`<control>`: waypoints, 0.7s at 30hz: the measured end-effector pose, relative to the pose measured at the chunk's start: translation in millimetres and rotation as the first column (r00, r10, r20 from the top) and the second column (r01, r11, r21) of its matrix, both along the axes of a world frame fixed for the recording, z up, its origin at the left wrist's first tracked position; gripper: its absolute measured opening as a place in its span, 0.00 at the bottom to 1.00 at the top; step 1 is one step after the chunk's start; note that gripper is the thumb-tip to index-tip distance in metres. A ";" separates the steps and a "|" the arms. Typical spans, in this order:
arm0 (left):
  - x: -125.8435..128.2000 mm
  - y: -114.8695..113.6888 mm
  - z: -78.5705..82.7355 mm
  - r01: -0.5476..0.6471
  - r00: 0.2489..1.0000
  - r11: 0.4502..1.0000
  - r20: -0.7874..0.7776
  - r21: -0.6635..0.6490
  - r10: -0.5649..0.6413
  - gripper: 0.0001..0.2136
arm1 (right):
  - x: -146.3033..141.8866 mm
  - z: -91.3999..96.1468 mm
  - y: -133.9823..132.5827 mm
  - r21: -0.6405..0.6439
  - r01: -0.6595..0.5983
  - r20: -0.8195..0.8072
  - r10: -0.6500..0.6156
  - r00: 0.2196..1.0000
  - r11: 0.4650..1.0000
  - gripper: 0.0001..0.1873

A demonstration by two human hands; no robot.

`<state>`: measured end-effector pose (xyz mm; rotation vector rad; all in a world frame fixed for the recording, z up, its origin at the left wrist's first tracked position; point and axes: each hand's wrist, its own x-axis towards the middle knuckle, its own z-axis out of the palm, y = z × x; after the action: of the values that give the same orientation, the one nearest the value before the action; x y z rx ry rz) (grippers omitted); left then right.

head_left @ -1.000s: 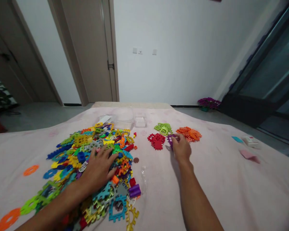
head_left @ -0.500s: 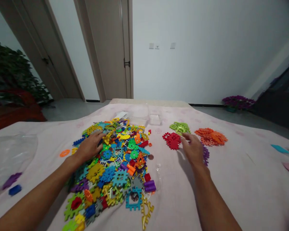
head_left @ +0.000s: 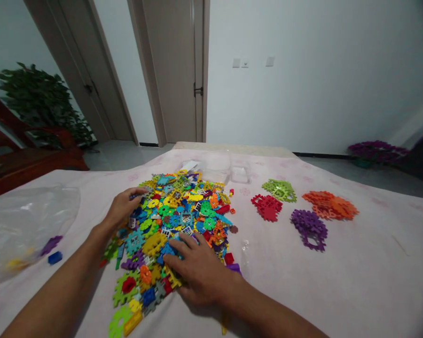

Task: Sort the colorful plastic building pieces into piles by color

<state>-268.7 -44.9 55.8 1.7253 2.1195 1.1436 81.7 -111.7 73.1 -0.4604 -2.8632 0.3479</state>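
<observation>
A big heap of mixed coloured plastic building pieces (head_left: 176,220) lies on a pale pink cloth (head_left: 320,281). My left hand (head_left: 123,206) rests on the heap's far left side, fingers curled among the pieces. My right hand (head_left: 197,270) lies flat on the heap's near right edge with fingers spread. To the right sit sorted little piles: red pieces (head_left: 267,207), green pieces (head_left: 280,189), purple pieces (head_left: 309,226) and orange pieces (head_left: 329,205).
A clear plastic bag (head_left: 24,225) with a few purple, blue and yellow pieces lies at the left. Clear plastic boxes (head_left: 229,171) stand behind the heap. Beyond the cloth are doors, a potted plant (head_left: 42,103) and purple flowers (head_left: 377,151) on the floor.
My right hand has left the purple pile and come back left onto the heap's near edge. My left hand has shifted to the heap's far left. The view has turned left.
</observation>
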 end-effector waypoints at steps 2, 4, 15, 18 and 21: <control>-1.4 -6.6 0.9 -0.022 0.995 1.000 0.094 -0.001 0.022 0.18 | -7.7 0.4 10.9 0.017 -0.011 0.005 0.011 1.000 1.000 0.32; 1.5 -13.6 1.4 -0.029 0.992 1.000 0.120 -0.011 0.030 0.18 | -15.8 0.7 26.9 0.032 -0.011 -0.002 0.011 1.000 0.999 0.32; 87.9 -80.9 22.5 0.463 0.832 0.862 -0.234 -0.207 -0.503 0.17 | -36.5 -3.8 128.9 -0.385 0.424 -0.288 -0.543 0.789 0.820 0.24; 105.8 -99.4 12.4 0.559 0.643 0.751 -0.387 -0.352 -0.661 0.27 | -23.0 -12.9 141.6 -0.533 0.417 -0.345 -0.639 0.687 0.736 0.23; 106.6 -98.0 1.0 0.561 0.570 0.747 -0.487 -0.357 -0.662 0.25 | -7.4 -27.7 145.4 -0.612 0.370 -0.419 -0.683 0.598 0.699 0.24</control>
<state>-162.0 -142.9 56.8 2.6654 1.4910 0.2187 74.3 33.7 45.3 -1.0565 -1.8282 0.8858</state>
